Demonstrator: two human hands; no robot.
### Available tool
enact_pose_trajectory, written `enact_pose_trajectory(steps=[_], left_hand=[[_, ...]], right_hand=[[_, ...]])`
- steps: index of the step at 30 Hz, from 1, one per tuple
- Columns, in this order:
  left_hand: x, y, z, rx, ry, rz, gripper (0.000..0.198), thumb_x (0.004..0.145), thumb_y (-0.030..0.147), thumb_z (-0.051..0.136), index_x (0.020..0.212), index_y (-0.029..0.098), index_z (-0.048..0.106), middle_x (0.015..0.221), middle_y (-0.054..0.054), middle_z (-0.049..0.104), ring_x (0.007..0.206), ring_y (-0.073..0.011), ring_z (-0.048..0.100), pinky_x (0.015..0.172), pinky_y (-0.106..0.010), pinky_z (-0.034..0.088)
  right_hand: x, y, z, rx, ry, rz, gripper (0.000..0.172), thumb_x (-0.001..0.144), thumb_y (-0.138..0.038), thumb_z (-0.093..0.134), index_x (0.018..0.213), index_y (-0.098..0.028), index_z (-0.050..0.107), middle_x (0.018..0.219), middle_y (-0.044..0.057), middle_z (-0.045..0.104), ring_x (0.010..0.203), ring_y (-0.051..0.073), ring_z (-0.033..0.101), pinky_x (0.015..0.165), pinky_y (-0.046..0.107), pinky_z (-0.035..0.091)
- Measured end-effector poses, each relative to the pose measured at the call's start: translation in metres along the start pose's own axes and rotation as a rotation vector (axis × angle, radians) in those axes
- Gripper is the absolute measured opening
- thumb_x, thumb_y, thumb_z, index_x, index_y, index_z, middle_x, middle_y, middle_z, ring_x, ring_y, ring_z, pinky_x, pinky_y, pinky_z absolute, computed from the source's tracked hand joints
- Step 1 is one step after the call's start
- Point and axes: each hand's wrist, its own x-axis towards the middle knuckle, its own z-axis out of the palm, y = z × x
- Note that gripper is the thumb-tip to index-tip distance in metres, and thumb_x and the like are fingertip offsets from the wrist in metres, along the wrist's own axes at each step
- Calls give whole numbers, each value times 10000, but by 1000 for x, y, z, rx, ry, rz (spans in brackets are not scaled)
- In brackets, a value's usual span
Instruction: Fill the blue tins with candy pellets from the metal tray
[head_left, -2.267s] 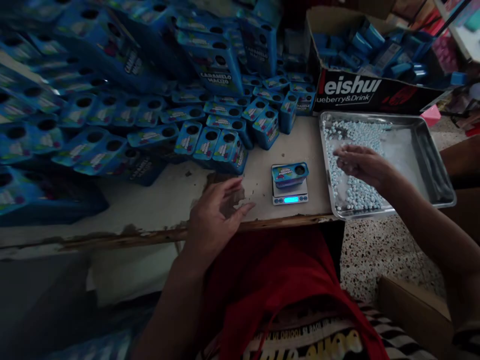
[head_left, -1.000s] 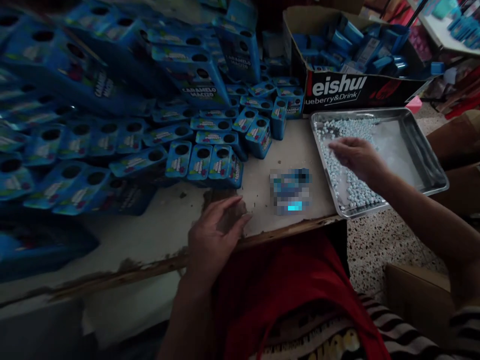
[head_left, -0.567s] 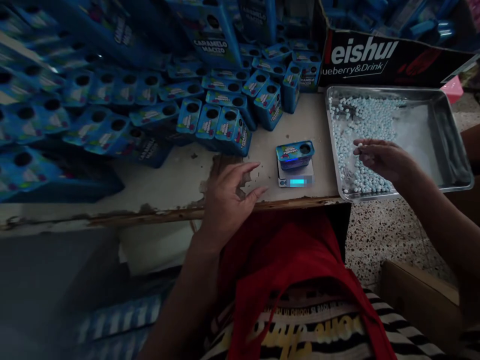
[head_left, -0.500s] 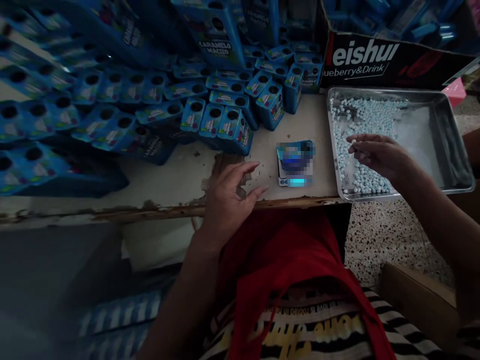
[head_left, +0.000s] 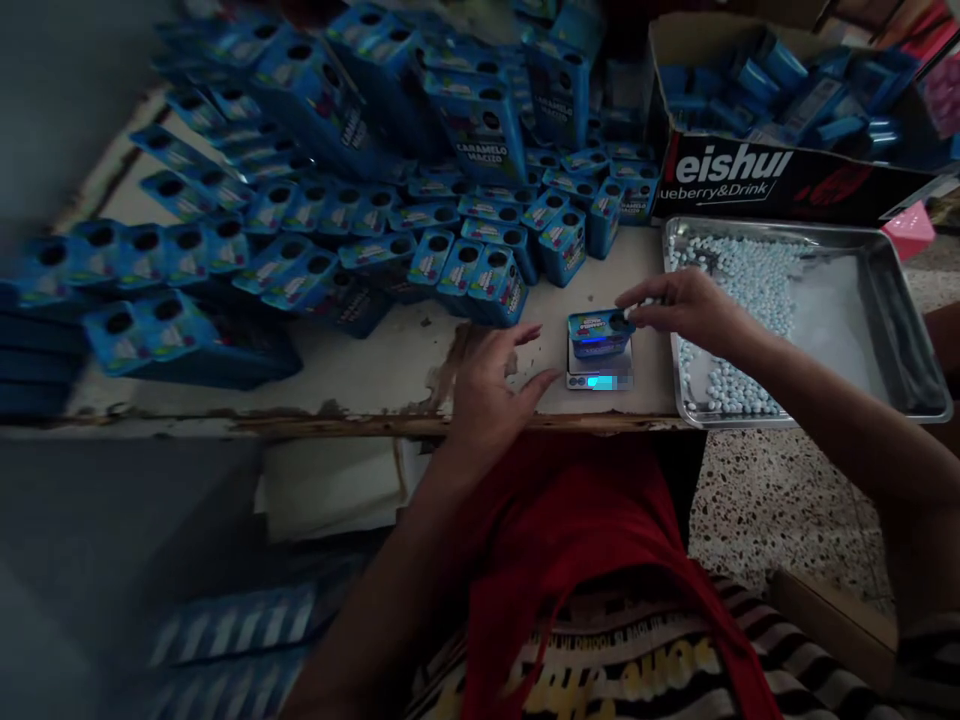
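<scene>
one small blue box (head_left: 598, 333) sits on the pocket scale (head_left: 600, 378) at the near edge of the table (head_left: 360, 360), its round hole facing up and the scale's display lit. the right hand (head_left: 686, 305) is at the box's right end, fingertips drawn together over the hole; whether they pinch a pellet cannot be told. the left hand (head_left: 495, 390) lies open on the table just left of the scale, gripping nothing. to the right, the metal tray (head_left: 832, 300) holds many pale blue pellets (head_left: 739, 270) along its left side, its right side bare. a large heap of like boxes (head_left: 360, 230) covers the far left of the table; a carton (head_left: 750, 175) of more stands behind the tray. judgement: filling in progress, ample stock left.
</scene>
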Motion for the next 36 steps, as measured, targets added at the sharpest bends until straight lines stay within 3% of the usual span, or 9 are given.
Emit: enact_pose_trajectory(steps=[4,7,11,14,18,22,25,30,36], left_hand=[[31,15,33,117,16,123,620,967,468,852,1500,246,628,1502,-137,700,1411,-355,670,1246,-549,548],[54,33,59,209,-140,189,593,979,411,847,1491,202,635,1503,-170,694,1417,-374,648,1235,-562,540],[58,49,47,288,-260,223,432,995,279,814,1400,199,686,1325,-141,759,1281,-345,704,1127,-501,594],[45,35,-15,279,-114,221,421,993,268,819,1388,225,679,1298,-121,763,1269,-323,713,1114,-464,603],[41,-22,-157,332,100,77,450,950,287,873,1361,250,694,1270,-71,766,1183,-277,738,1098,-435,617],[73,-100,-312,474,410,-192,525,888,219,926,1352,135,697,1185,-33,764,1073,-213,704,1152,-485,596],[114,-166,-387,509,470,-244,655,891,195,936,1418,6,595,1303,-22,732,1172,-154,641,1275,-524,497],[157,-253,-411,374,132,-375,457,1000,215,811,1369,34,611,1211,72,773,1040,-41,579,1199,-298,534],[131,-299,-406,439,-158,-426,379,944,316,834,1210,72,718,1012,97,823,969,-76,598,1101,-271,567]], right_hand=[[-2,4,-1,95,24,34,339,796,-351,898,1084,-174,888,696,-8,689,645,133,529,616,286,415],[-8,9,-11,389,150,116,348,719,-399,928,981,-181,857,758,13,712,654,118,543,586,250,407],[2,13,-13,499,253,177,372,650,-479,944,802,-180,782,689,-16,601,592,92,467,523,225,325],[32,4,15,176,179,22,407,872,-560,780,1004,-181,843,588,-59,438,530,112,372,532,253,268],[81,-21,70,-641,104,-211,438,1073,-344,578,1462,-266,761,785,44,743,654,206,624,619,301,341],[111,-29,94,-1139,-44,-276,564,1080,-150,495,1588,-331,658,1075,98,872,813,272,775,581,320,317],[119,-21,90,-1210,-50,-308,464,1112,-204,517,1534,-315,675,1146,101,878,886,285,813,565,314,321],[116,-10,80,-1193,-70,-271,317,1125,-311,559,1392,-270,725,1059,97,884,850,301,830,570,315,351],[90,-5,60,-1105,-9,-288,281,1111,-411,538,1153,-286,786,947,77,878,779,290,835,585,312,433]])
